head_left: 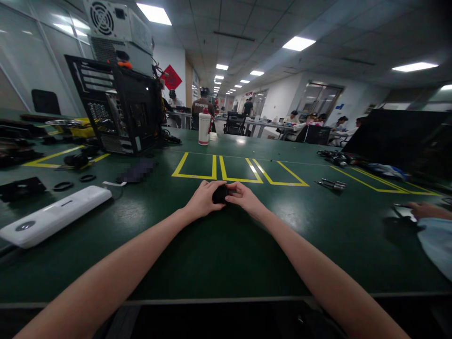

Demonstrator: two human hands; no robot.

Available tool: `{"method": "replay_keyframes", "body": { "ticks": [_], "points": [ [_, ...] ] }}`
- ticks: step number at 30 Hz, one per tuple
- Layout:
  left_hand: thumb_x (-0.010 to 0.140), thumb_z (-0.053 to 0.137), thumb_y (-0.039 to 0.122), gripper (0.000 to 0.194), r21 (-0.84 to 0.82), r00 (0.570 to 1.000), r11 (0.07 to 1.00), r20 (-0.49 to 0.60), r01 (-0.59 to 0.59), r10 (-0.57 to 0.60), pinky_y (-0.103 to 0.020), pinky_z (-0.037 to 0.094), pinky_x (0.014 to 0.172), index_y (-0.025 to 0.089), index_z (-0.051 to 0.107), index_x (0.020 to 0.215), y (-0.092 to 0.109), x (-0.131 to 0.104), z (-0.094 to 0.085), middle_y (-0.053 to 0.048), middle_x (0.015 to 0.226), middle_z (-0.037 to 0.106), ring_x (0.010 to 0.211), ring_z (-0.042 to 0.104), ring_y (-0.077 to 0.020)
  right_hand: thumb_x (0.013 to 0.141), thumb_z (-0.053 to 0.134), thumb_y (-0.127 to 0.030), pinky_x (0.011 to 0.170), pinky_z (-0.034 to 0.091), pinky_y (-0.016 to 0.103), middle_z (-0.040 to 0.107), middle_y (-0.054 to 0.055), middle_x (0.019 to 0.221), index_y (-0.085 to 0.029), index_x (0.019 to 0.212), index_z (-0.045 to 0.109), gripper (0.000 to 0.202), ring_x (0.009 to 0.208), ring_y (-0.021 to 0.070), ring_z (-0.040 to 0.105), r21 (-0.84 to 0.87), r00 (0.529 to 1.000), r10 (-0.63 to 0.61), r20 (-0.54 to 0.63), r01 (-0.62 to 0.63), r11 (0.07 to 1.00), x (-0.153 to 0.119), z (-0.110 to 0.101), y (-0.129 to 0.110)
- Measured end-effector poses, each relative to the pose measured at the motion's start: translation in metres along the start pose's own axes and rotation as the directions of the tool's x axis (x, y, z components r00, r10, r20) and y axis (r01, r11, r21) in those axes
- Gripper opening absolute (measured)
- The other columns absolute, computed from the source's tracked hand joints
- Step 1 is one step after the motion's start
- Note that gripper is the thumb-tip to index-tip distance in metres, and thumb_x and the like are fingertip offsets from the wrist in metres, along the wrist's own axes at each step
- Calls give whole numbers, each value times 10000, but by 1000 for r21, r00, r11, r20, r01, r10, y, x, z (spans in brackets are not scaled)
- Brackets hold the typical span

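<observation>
A small black rounded object (219, 194) is between my two hands, just above or on the green table; its exact kind cannot be made out. My left hand (203, 199) curves round its left side, thumb below and fingers over the top. From the right, the fingertips of my right hand (248, 201) press on its edge. Part of the object is hidden behind my fingers. Both forearms reach forward over the near part of the table (219, 254).
Left lie a long white device (58, 216), black rings (62, 186) and an open computer case (123, 103) with a power supply on top. A white cup (204, 128) stands ahead, beyond yellow tape. Screwdriver-like tools (332, 184) and another person's hand (429, 210) are right.
</observation>
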State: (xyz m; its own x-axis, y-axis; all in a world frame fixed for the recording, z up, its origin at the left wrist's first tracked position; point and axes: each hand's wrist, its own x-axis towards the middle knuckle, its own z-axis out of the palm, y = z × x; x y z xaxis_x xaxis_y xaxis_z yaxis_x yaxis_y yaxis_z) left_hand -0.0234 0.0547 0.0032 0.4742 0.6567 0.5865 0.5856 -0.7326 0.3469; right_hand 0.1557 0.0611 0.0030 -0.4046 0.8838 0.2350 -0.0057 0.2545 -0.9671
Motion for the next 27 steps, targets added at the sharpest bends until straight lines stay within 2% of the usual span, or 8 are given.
{"method": "replay_keyframes", "body": {
  "ticks": [3, 7, 12, 15, 19, 24, 27],
  "points": [
    [627, 672, 245, 620, 2, 1000, 1000, -1, 4, -4, -363, 385, 823, 221, 405, 1186, 0, 0, 0, -43, 1153, 524, 971, 474, -225, 601, 686, -230, 912, 394, 362, 572, 11, 992, -211, 890, 533, 328, 956, 153, 546, -30, 999, -22, -26, 21, 999, -1, 0, 3],
    [637, 667, 261, 613, 5, 1000, 1000, -1, 2, -2, -354, 387, 822, 213, 405, 1189, 2, 0, -1, -45, 1153, 523, 955, 471, -219, 659, 638, -319, 880, 415, 363, 575, 19, 966, -211, 886, 550, 267, 930, 152, 544, -65, 996, -14, -85, 8, 998, -1, 2, 6],
    [640, 663, 266, 612, -4, 1000, 1000, 2, 23, -23, -357, 390, 806, 219, 403, 1192, 2, 0, -1, -47, 1131, 532, 945, 471, -221, 668, 631, -341, 857, 433, 378, 579, 48, 984, -202, 1006, 539, 378, 913, 165, 552, -59, 994, 44, -105, -51, 997, 1, 2, 8],
    [641, 660, 264, 610, -10, 1000, 1000, 11, 28, -28, -359, 393, 800, 223, 403, 1193, 2, 0, -1, -49, 1131, 530, 944, 474, -222, 656, 645, -304, 885, 419, 382, 578, 48, 997, -191, 983, 549, 359, 922, 165, 557, -49, 998, 30, -64, -33, 998, 1, 0, 8],
    [629, 667, 238, 613, -10, 999, 999, 13, 33, -33, -371, 386, 815, 220, 411, 1186, 2, 0, -2, -50, 1118, 536, 943, 477, -226, 571, 706, -214, 905, 411, 361, 565, 12, 997, -212, 913, 524, 387, 955, 156, 548, 2, 999, -30, -34, 30, 1000, -2, 0, 7],
    [643, 662, 262, 609, -11, 999, 999, 15, 34, -34, -373, 388, 823, 221, 403, 1192, 3, 0, -2, -52, 1149, 522, 971, 476, -229, 667, 628, -319, 860, 427, 352, 565, 15, 955, -209, 883, 545, 256, 900, 144, 545, -44, 995, -21, -95, 17, 999, -3, 3, 5],
    [640, 666, 265, 615, -5, 1000, 1000, 11, 24, -24, -369, 383, 839, 212, 403, 1193, 3, 0, -2, -52, 1151, 524, 976, 474, -226, 659, 636, -330, 851, 425, 358, 565, 25, 973, -208, 912, 548, 295, 893, 148, 547, -58, 992, 3, -130, -10, 998, -1, 3, 6]
  ]
}}
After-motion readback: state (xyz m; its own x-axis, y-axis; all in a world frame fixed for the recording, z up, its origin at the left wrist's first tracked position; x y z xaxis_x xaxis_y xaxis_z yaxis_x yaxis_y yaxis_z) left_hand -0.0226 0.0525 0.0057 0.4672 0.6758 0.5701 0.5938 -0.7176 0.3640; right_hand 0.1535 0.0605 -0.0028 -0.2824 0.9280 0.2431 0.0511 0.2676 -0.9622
